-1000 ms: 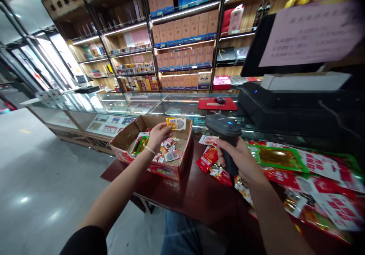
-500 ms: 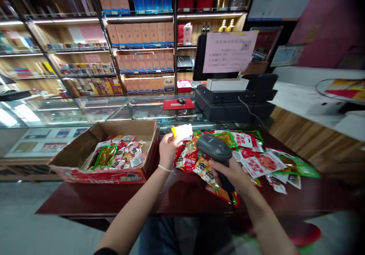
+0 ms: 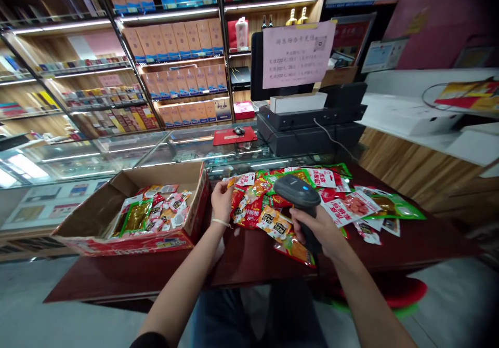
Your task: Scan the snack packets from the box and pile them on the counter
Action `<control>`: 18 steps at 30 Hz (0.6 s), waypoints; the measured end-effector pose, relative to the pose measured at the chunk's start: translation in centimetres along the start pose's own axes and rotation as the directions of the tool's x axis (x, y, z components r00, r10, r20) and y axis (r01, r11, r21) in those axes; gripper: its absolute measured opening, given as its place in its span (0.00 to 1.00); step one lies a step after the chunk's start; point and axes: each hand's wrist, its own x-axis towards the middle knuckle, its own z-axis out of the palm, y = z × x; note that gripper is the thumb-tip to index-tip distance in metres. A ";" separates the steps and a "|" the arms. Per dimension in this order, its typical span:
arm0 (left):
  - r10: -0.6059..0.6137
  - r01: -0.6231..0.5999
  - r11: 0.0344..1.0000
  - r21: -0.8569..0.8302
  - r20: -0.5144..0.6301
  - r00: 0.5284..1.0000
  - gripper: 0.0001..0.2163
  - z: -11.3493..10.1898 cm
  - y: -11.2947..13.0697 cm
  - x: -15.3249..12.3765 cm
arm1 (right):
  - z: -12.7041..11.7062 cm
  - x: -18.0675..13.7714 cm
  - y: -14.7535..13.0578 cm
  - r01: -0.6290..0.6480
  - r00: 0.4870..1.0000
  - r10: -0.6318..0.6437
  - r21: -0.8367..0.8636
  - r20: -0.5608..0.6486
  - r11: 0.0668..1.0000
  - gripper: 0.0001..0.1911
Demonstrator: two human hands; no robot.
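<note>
My right hand (image 3: pixel 316 228) grips the handle of a dark barcode scanner (image 3: pixel 298 193), its head held over a pile of snack packets (image 3: pixel 273 218) on the dark wooden table (image 3: pixel 128 272). My left hand (image 3: pixel 221 201) pinches a small orange and white packet (image 3: pixel 238 181) at the left edge of that pile. To the left stands an open cardboard box (image 3: pixel 195 202) with several more small packets (image 3: pixel 156 210) inside.
Behind the table runs a glass display counter (image 3: pixel 117 153) with a red mat and mouse (image 3: pixel 235 135). A black register with a monitor and pink paper notice (image 3: pixel 298 54) stands at the back. Shelves of boxed goods (image 3: pixel 175 41) fill the wall. A white counter (image 3: pixel 421 119) is at right.
My left hand carried the small packet from over the box rightward and lowered it to the pile. The scanner stayed in my right hand. The view swung right.
</note>
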 end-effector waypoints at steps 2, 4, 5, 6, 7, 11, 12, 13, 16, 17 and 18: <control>0.028 -0.028 0.997 0.066 0.007 1.000 0.10 0.6 -1.5 0.7 | -0.6 0.1 0.2 -0.031 0.999 0.031 0.009 -0.022 0.999 0.19; 0.070 -0.073 0.990 0.119 0.028 0.997 0.09 1.5 -2.9 1.4 | -1.3 0.1 0.5 -0.046 0.998 0.046 0.000 -0.033 0.999 0.19; 0.102 -0.107 0.981 0.162 0.041 0.994 0.08 1.9 -3.4 1.8 | -1.7 0.2 0.6 -0.046 0.998 0.046 -0.007 -0.033 0.999 0.20; 0.132 -0.142 0.965 0.218 0.063 0.989 0.08 2.4 -3.9 2.1 | -2.0 0.2 0.7 -0.044 0.998 0.044 -0.014 -0.035 0.999 0.20; 0.151 -0.174 0.943 0.282 0.104 0.983 0.07 2.8 -4.3 2.3 | -2.3 0.3 0.8 -0.041 0.998 0.040 -0.017 -0.038 0.999 0.20; 0.093 -0.220 0.870 0.441 0.292 0.952 0.17 3.5 -4.8 2.4 | -3.3 0.6 1.1 -0.039 0.998 0.040 0.012 -0.041 0.999 0.19; 0.073 -0.213 0.870 0.445 0.311 0.948 0.20 3.5 -4.6 2.3 | -3.5 0.7 1.1 -0.047 0.998 0.048 0.026 -0.045 0.999 0.19; 0.058 -0.199 0.875 0.440 0.313 0.948 0.22 3.5 -4.3 2.1 | -3.6 0.8 1.1 -0.053 0.997 0.055 0.037 -0.047 0.998 0.18; 0.013 -0.132 0.914 0.383 0.298 0.955 0.23 3.1 -2.7 1.4 | -3.4 1.1 0.5 -0.057 0.998 0.058 0.053 -0.033 0.997 0.18; -0.005 -0.102 0.933 0.345 0.295 0.955 0.22 2.9 -2.0 1.2 | -3.1 1.2 0.2 -0.053 0.998 0.054 0.054 -0.021 0.997 0.18; -0.020 -0.073 0.952 0.297 0.298 0.954 0.21 2.6 -1.1 1.1 | -2.8 1.4 -0.1 -0.047 0.999 0.047 0.054 -0.007 0.997 0.19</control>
